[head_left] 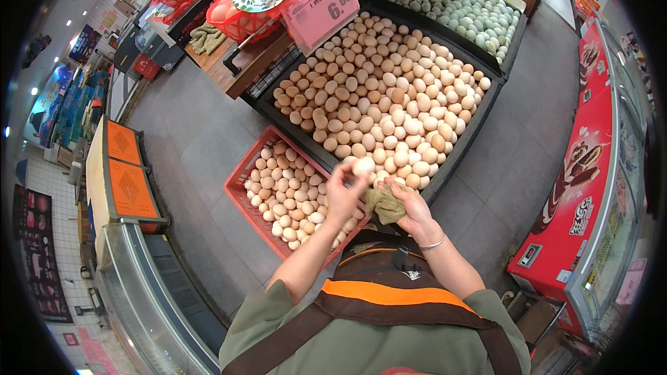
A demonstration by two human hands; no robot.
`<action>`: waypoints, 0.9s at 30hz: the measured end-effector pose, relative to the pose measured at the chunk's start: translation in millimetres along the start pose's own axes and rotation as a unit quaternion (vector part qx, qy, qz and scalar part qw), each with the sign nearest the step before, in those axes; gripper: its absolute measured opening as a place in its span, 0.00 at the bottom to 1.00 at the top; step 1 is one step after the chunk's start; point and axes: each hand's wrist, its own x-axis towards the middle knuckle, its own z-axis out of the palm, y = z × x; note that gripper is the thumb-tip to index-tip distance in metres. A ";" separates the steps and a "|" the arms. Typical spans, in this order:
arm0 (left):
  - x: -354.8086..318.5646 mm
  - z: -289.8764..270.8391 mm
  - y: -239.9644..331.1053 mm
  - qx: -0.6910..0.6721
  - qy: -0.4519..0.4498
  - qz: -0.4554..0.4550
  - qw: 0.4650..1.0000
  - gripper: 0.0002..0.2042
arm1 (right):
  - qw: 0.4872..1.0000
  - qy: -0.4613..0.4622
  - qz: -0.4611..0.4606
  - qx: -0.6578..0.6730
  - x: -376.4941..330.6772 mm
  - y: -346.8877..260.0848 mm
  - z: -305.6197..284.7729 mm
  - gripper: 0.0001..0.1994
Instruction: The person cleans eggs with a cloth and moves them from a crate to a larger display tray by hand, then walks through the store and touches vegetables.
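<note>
My left hand [343, 193] pinches a pale egg [363, 166] between thumb and fingers at the near edge of a large black display bin [464, 140]. The bin is heaped with brown and cream eggs [389, 90]. Close beside it, my right hand [415, 210] is closed on a crumpled olive-green cloth [384, 205]; whether anything lies inside the cloth's folds is hidden. Below and left of the bin stands a red plastic crate [244, 217], filled with more loose eggs [286, 191]. My left forearm passes over its right side.
Beyond the bin is another black tray of greenish eggs [458, 10]. A pink price sign [321, 12] and red baskets of eggs [240, 17] sit on a wooden counter [243, 76] at upper left. A red chest freezer [580, 167] lines the right; a glass display case [149, 298] stands left.
</note>
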 end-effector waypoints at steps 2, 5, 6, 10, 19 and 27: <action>51.8 -18.7 -16.6 0.020 0.092 -0.021 0.995 0.18 | 0.999 0.031 0.009 0.007 -6.5 -5.1 -10.5 0.21; 117.2 -71.3 -40.0 0.186 0.191 -0.012 0.964 0.21 | 0.998 0.065 -0.008 0.017 -23.6 -13.1 -27.6 0.18; 133.1 -87.3 -49.2 0.226 0.192 -0.002 0.955 0.22 | 0.997 0.076 -0.017 0.026 -29.4 -15.4 -32.0 0.18; 177.0 -111.1 -52.7 0.447 0.094 -0.012 0.890 0.23 | 0.989 0.134 -0.052 0.030 -49.7 -24.3 -48.5 0.17; 213.1 -120.0 -67.4 0.485 -0.068 -0.028 0.871 0.23 | 0.989 0.130 -0.055 0.044 -55.8 -32.1 -68.2 0.16; 156.9 -203.9 -62.2 0.191 0.096 -0.030 0.976 0.15 | 0.996 -0.001 -0.037 0.085 -53.2 -48.1 -14.3 0.28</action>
